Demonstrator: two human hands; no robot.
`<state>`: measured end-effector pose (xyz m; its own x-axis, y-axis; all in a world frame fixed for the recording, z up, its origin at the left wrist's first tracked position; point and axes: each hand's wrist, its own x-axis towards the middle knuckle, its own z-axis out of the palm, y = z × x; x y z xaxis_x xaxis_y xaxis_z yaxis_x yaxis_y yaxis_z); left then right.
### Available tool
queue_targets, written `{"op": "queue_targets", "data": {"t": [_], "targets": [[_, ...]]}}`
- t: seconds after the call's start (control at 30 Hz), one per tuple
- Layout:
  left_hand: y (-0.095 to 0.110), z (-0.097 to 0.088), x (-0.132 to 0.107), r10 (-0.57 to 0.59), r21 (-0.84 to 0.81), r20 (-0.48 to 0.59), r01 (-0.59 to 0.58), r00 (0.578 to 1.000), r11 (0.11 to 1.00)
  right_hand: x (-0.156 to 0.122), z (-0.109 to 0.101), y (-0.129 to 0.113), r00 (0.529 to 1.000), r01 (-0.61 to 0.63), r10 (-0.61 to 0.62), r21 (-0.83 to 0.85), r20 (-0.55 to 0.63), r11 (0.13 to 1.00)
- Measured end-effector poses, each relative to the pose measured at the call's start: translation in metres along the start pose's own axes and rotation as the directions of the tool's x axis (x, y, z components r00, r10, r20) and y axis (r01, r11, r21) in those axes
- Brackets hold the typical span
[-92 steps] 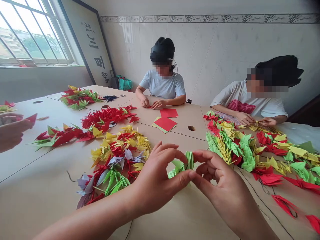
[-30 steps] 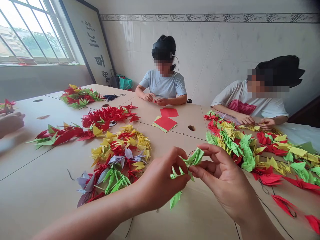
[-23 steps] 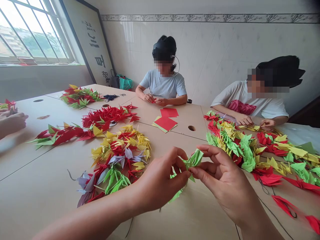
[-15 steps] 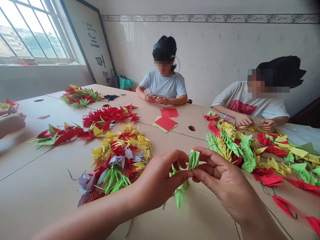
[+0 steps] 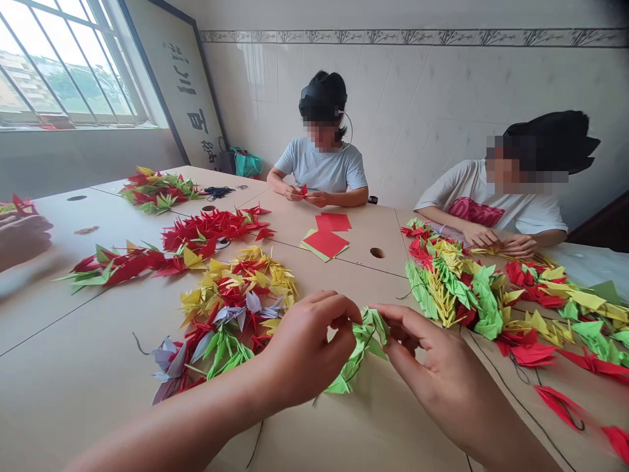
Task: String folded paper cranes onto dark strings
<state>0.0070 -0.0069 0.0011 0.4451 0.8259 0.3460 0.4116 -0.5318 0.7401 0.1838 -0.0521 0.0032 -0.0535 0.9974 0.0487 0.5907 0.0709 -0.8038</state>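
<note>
I am pinching a short strand of light green folded paper cranes [image 5: 362, 342] between my left hand [image 5: 307, 347] and my right hand [image 5: 442, 377]. Both are gripping it just above the tan wooden table [image 5: 98, 367], between a yellow-and-red paper crane heap [image 5: 236, 288] and a mixed-colour paper crane garland [image 5: 472, 295].

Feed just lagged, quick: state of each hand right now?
Left hand: closed, pinching the green crane string.
Right hand: closed, pinching the same string's upper end.

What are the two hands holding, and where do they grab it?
The left hand and right hand pinch a string of green paper cranes at its upper end; the rest hangs down.
</note>
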Motion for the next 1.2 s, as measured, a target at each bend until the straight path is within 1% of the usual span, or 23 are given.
{"op": "queue_targets", "data": {"t": [0.1, 0.2, 0.27, 0.37, 0.43, 0.53, 0.7, 0.8, 0.93, 1.0, 1.1, 1.2], "targets": [[0.001, -0.003, 0.001, -0.015, -0.027, 0.014, 0.016, 1.0, 1.0, -0.002, -0.005, -0.002, 0.997, 0.008, -0.008, 0.005, 0.071, 1.0], [0.001, -0.005, 0.001, -0.049, -0.089, 0.03, 0.051, 0.998, 0.995, -0.003, -0.009, -0.001, 0.997, 0.004, -0.003, -0.002, 0.076, 1.0], [0.001, -0.006, 0.002, -0.082, -0.145, 0.061, 0.09, 0.995, 0.985, -0.003, -0.01, 0.0, 0.998, 0.005, -0.004, -0.013, 0.069, 1.0], [0.002, -0.006, 0.003, -0.12, -0.199, 0.137, 0.146, 0.983, 0.969, -0.001, -0.009, -0.001, 0.996, -0.002, 0.003, -0.011, 0.087, 1.0], [0.002, -0.006, 0.003, -0.127, -0.201, 0.173, 0.161, 0.977, 0.966, 0.0, -0.009, -0.002, 0.994, -0.012, 0.011, 0.012, 0.106, 1.0], [0.002, -0.006, 0.001, -0.123, -0.197, 0.221, 0.168, 0.968, 0.966, 0.0, -0.009, -0.002, 0.994, -0.026, 0.022, 0.032, 0.103, 0.999], [0.0, -0.007, 0.001, -0.154, -0.169, 0.317, 0.215, 0.936, 0.962, 0.0, -0.011, 0.003, 0.994, -0.041, 0.043, -0.028, 0.097, 0.999], [0.001, -0.011, 0.002, -0.143, -0.169, 0.359, 0.215, 0.922, 0.962, 0.001, -0.013, 0.004, 0.993, -0.047, 0.047, 0.002, 0.105, 0.999], [0.001, -0.015, 0.002, -0.133, -0.228, 0.445, 0.256, 0.885, 0.939, 0.003, -0.015, 0.004, 0.987, -0.062, 0.049, 0.08, 0.156, 0.995], [0.0, -0.016, 0.002, -0.115, -0.244, 0.474, 0.255, 0.873, 0.936, 0.003, -0.016, 0.003, 0.985, -0.073, 0.051, 0.129, 0.166, 0.989], [-0.001, -0.016, 0.003, -0.092, -0.241, 0.485, 0.235, 0.869, 0.942, 0.003, -0.017, 0.001, 0.981, -0.083, 0.047, 0.188, 0.189, 0.979], [-0.002, -0.015, 0.003, -0.084, -0.226, 0.479, 0.216, 0.874, 0.95, 0.002, -0.017, 0.001, 0.982, -0.08, 0.047, 0.175, 0.184, 0.981]]}}
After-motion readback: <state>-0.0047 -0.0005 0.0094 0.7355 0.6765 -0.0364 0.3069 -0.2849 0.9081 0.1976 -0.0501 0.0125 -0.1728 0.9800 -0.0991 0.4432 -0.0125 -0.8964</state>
